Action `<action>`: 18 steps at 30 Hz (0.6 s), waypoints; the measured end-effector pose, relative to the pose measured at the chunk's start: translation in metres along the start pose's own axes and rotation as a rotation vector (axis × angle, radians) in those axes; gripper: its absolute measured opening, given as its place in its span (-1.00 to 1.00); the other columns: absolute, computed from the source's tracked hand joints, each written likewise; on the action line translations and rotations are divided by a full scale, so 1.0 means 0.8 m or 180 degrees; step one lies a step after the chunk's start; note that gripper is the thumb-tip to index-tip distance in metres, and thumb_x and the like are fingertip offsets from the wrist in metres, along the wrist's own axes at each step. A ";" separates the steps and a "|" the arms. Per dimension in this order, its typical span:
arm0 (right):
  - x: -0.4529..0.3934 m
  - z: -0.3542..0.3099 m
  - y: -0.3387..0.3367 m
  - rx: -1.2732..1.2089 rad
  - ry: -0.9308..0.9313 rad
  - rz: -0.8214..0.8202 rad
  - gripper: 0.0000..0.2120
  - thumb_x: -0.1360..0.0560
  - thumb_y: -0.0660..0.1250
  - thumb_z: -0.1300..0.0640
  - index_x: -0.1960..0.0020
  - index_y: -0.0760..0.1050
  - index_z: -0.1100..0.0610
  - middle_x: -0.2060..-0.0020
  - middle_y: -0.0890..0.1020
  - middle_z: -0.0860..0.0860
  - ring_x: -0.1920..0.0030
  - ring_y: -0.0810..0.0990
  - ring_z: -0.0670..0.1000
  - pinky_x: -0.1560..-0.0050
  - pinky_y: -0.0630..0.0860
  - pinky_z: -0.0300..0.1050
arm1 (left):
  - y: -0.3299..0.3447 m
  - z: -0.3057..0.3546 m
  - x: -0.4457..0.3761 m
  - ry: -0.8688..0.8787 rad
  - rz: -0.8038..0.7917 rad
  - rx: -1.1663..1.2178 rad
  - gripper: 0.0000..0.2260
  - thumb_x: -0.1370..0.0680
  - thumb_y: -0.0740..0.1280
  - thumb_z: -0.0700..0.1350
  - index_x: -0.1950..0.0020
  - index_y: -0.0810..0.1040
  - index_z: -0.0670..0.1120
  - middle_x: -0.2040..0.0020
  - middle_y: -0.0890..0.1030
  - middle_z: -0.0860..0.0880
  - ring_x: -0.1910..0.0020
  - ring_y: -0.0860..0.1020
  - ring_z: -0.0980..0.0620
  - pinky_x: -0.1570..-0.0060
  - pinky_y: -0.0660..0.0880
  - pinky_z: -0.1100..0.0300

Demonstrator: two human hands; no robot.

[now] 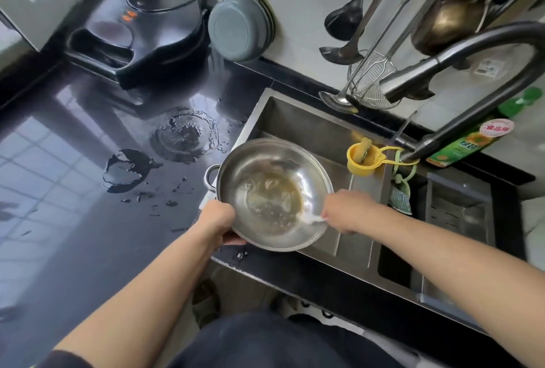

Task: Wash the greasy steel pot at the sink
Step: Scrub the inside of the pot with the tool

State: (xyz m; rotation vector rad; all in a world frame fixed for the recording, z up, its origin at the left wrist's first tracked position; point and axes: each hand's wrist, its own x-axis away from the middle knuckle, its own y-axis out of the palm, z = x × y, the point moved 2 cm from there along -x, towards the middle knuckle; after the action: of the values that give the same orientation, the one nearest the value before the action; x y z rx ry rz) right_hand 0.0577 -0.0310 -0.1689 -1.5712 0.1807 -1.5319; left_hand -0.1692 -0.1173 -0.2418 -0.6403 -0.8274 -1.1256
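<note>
A round steel pot [259, 161] with brown greasy water in its bottom is held tilted over the left part of the steel sink [298, 115]. My left hand [216, 217] grips the pot's near-left rim. My right hand [345, 209] reaches over the right rim and holds a small whitish cloth or scrubber [312, 219] against the inside wall; the item is blurred. One small loop handle [210, 177] shows on the pot's left side. The dark curved faucet [460, 55] arches over the sink from the right.
Puddles [182, 134] lie on the black counter [73, 190] left of the sink. A black electric griddle [141, 22] and a grey basin [240, 28] stand behind. Ladles and a strainer [371, 78] hang above the sink. A yellow holder [362, 158] and a green bottle [469, 143] stand by the faucet base.
</note>
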 end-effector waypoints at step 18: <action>0.040 -0.042 0.005 0.0247 -0.0053 -0.0327 -0.74 -0.57 0.29 0.21 -0.22 0.60 0.12 -0.08 0.65 0.06 -0.01 0.59 0.11 0.04 0.51 -0.09 | 0.005 -0.023 -0.018 0.0625 0.0323 -0.0628 -0.79 -0.53 0.20 -0.11 -0.07 0.59 0.07 -0.02 0.66 -0.10 0.12 0.66 -0.14 0.49 0.64 0.09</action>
State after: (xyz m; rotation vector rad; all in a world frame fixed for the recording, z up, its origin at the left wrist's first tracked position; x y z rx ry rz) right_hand 0.0380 -0.0705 -0.1540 -1.5519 0.0311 -1.5852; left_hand -0.1636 -0.1238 -0.2640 -0.7142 -0.5146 -1.1654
